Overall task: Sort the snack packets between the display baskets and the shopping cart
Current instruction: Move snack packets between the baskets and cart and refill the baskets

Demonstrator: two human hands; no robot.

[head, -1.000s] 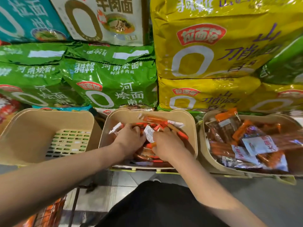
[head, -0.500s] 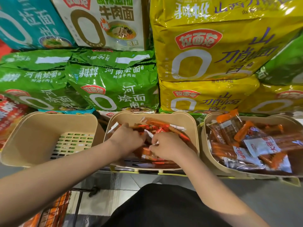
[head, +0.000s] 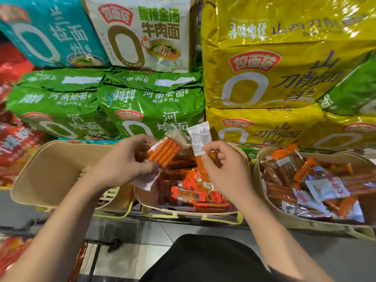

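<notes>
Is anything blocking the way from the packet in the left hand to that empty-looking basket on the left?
Nothing visible does. The left hand holds the packet just above the left basket, whose open top faces it, with no object between.

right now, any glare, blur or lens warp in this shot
Head view: strong glare on the yellow noodle bags, washing out their top print; wide-angle warp bends the basket rims and tilts the outer bags; the red packs at the left edge are smeared; both held snack packets stay fairly sharp.
</notes>
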